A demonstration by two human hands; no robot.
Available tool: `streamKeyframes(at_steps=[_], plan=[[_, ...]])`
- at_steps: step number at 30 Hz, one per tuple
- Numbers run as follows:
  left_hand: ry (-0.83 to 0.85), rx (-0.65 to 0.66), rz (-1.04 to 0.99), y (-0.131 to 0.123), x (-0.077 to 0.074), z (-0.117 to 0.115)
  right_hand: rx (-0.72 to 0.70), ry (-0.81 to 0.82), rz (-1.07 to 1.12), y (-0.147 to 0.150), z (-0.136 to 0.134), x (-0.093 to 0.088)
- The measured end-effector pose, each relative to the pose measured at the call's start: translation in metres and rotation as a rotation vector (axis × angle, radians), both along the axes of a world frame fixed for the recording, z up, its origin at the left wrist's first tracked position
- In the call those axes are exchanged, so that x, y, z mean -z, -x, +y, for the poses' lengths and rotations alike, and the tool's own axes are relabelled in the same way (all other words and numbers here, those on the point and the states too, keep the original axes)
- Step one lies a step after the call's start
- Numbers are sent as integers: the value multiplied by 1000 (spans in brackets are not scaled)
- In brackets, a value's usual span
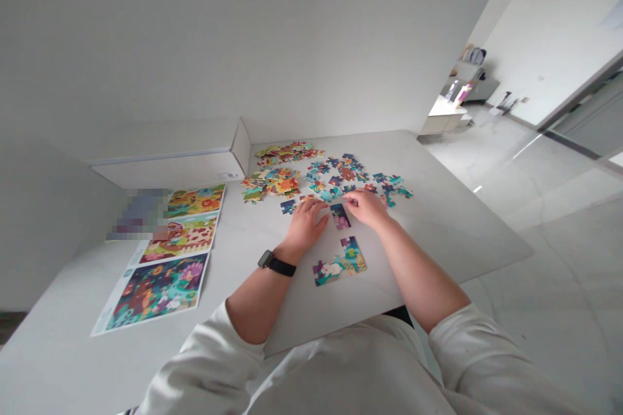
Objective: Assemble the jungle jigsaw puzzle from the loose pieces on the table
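Observation:
My left hand (307, 219) lies on the white table (452, 227), fingers bent down onto loose blue puzzle pieces (327, 194); what is under the fingertips is hidden. My right hand (366, 205) rests just to its right, fingers curled in a pinch at a small piece I cannot make out. Between both hands lies a purple piece (340, 216). Nearer to me sits a joined patch of pieces (339, 262) with a white animal on it. A black watch (276, 263) is on my left wrist.
Loose pieces spread behind the hands: blue ones (363, 176) at right, orange-yellow heaps (273, 183) at left and further back (287, 152). A picture sheet (168, 259) with three scenes lies at left. A white box (185, 155) stands behind it. Table edge and floor at right.

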State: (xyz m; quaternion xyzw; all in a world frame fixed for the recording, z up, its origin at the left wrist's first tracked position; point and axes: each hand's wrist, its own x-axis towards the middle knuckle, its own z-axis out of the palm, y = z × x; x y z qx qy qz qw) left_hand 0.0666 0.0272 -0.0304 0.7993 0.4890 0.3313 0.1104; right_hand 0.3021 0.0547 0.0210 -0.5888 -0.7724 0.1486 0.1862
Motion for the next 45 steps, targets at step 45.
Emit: streamKeyframes(at_steps=[45], plan=[[34,-83,-343,6,-7,3,239,170,-292,-122,143,10]])
